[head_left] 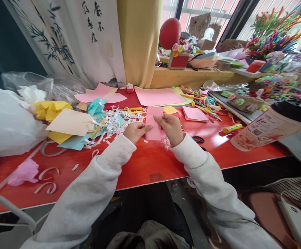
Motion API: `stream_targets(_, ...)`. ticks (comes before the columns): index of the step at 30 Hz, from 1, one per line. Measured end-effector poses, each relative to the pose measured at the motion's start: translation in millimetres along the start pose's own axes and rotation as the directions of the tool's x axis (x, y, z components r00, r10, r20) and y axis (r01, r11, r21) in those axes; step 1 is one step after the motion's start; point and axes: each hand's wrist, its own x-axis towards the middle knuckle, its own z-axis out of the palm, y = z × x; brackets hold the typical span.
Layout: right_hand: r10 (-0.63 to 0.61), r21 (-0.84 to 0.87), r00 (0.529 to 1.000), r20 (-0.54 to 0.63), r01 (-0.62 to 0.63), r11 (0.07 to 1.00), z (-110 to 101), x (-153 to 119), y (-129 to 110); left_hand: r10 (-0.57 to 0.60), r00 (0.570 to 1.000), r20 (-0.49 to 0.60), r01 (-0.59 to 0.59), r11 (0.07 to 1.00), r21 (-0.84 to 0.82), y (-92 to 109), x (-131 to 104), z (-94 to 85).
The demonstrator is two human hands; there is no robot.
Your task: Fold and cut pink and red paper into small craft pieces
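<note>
Head view: both hands' grips pinch pink paper (154,123) over cluttered red table (145,166).

Paper strip (154,122) on table (145,166), scissors (198,139) right, scraps (114,124) left

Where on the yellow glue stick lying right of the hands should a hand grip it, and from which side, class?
Probably around the middle of the yellow glue stick, coming from above. It lies flat on the red table, long sides clear of clutter, so fingers can close across its narrow width. Its ends are too small to pinch.
</note>
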Motion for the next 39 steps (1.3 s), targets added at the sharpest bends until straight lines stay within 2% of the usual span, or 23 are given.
stream_targets(3,-0.009,-0.047,0.999,-0.039,0.008,0.999,-1,1,1,-0.015,0.999,0.045,0.014,0.999,0.03,0,0,-0.5)
stream_targets(8,-0.029,-0.027,1.0,-0.002,0.029,0.999,-1,2,5,-0.024,1.0,0.0,0.024,0.996,0.09,-6,2,0.3)
stream_targets(12,-0.013,-0.051,1.0,0.024,0.014,0.999,-2,3,5,0.004,0.999,0.036,-0.004,1.0,0.017,0,1,-2.0)
stream_targets(14,-0.009,-0.102,0.998,0.058,0.015,0.995,-2,3,3,0.044,0.999,-0.024,-0.045,0.997,-0.07,5,0,-4.7)
stream_targets(17,-0.001,-0.154,0.985,0.173,0.028,0.988,-1,1,-2,0.085,0.979,-0.185,-0.11,0.986,-0.127,10,0,-8.9)
stream_targets(20,-0.002,-0.08,0.973,0.229,0.021,0.997,1,-1,-4,0.093,0.965,-0.244,-0.125,0.985,-0.116,9,2,-11.0)
stream_targets(23,-0.011,0.019,0.984,0.18,0.008,1.0,3,-2,-3,0.101,0.959,-0.267,-0.131,0.986,-0.098,6,2,-10.3)
stream_targets(27,0.015,0.058,0.987,0.163,-0.025,0.998,2,-1,0,0.128,0.945,-0.302,-0.146,0.988,-0.04,6,0,-8.1)
stream_targets(34,0.059,0.071,0.985,0.162,-0.072,0.995,2,0,1,0.097,0.953,-0.288,-0.13,0.987,-0.098,7,1,-6.6)
stream_targets(39,0.088,0.179,0.976,0.197,-0.124,0.976,3,0,0,0.076,0.954,-0.289,-0.117,0.985,-0.126,9,-1,-7.2)
